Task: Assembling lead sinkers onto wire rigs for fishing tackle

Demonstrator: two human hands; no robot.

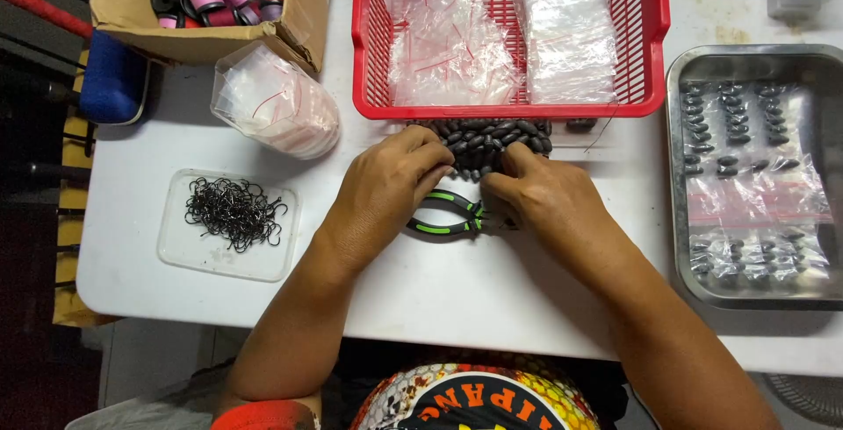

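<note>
Both hands rest on the white counter [492, 298], fingers curled into a heap of small dark oval weights [492, 138]. The left hand [386, 188] and the right hand [540, 197] pinch at the heap; what each one grips I cannot tell. Under the palms lie pliers [443, 215] with black and green handles. Just beyond the fingers stands a red plastic basket [505, 103] with clear bags. Left of the left hand is a clear tray of thin wire hooks [233, 210].

Both hands, left [386, 186] and right [543, 197], palms down, fingers curled together
</note>
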